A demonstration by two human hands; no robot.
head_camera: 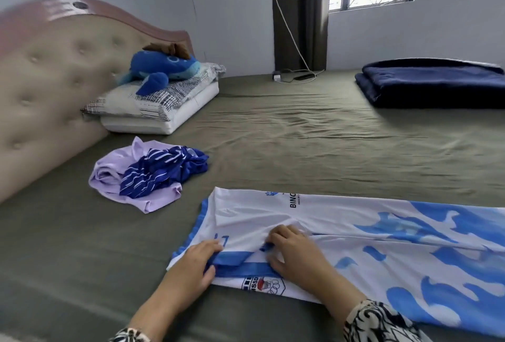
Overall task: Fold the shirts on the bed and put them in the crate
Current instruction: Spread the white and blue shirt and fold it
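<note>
A white shirt with blue wave print [355, 235] lies spread on the olive bed sheet [287, 136] in front of me, its near side folded inward. My left hand [191, 267] rests on the folded sleeve and pinches its blue band between thumb and fingers. My right hand [295, 254] presses the cloth just right of it, fingers bent over the blue band. To the left lie a crumpled lilac shirt [109, 177] and a dark blue striped shirt [161, 169] on top of it. No crate is in view.
A padded headboard [49, 90] runs along the left. Pillows [164, 106] with a blue plush toy [161, 68] sit at the head of the bed. A folded navy blanket [431, 81] lies far right. A charger and cable [289, 76] lie by the far edge.
</note>
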